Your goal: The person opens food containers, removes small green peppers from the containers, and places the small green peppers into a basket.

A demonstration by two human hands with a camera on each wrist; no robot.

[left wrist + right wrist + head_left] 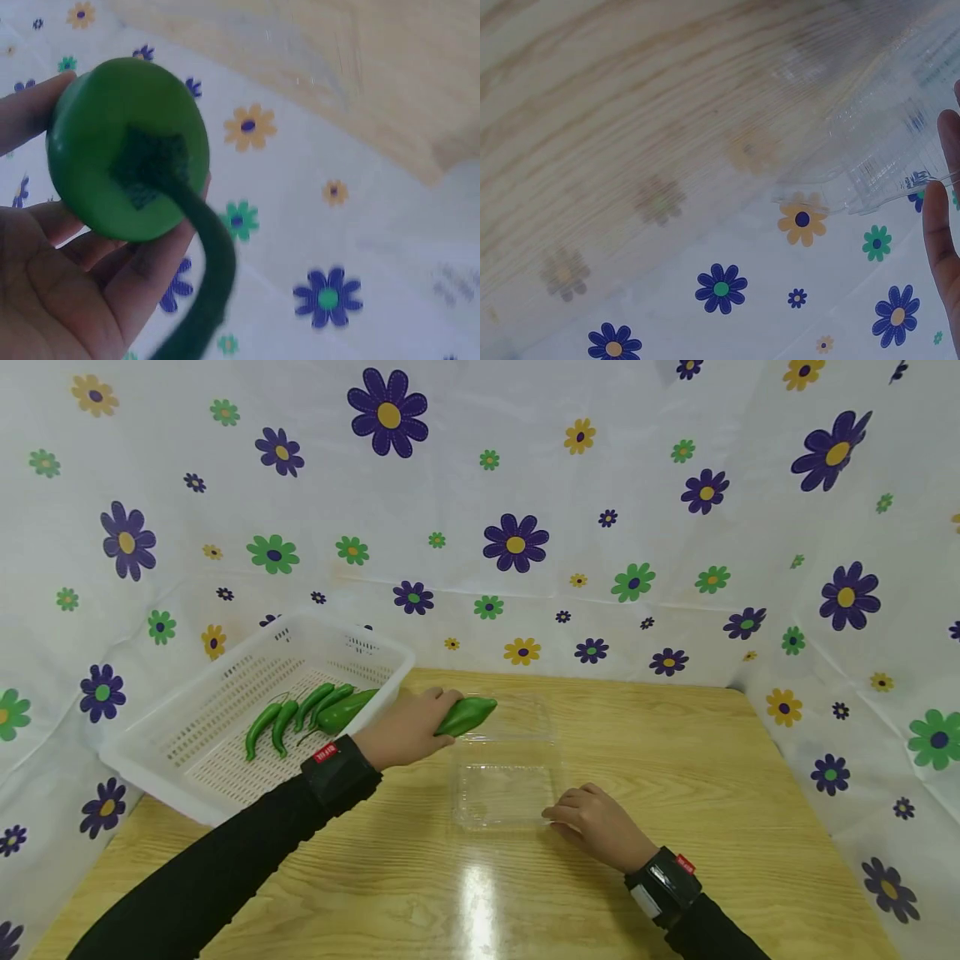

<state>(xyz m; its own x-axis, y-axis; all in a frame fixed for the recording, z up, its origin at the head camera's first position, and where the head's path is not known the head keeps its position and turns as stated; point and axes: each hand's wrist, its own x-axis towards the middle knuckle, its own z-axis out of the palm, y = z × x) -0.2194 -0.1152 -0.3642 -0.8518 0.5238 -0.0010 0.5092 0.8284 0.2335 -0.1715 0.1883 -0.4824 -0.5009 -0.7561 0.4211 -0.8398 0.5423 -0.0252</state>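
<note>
My left hand (pixel 408 727) grips a large green pepper (pixel 468 716) above the far part of a clear plastic clamshell box (pixel 504 797). In the left wrist view, the pepper's stem end (pixel 139 161) faces the camera, and its curved stem hangs down. On the table, the box lies with its lid tipped back. With thumb and fingertips, my right hand (pixel 600 827) pinches the box's near right edge; the right wrist view shows the thumb and a finger (pixel 936 217) at the clear rim.
A white perforated plastic basket (pixel 161 781) stands at the left. In it lie several slim green chillies (pixel 262 729) and another large green pepper (pixel 337 714). Flower-patterned white cloth (pixel 645 527) hangs behind and beside the wooden table (pixel 675 752).
</note>
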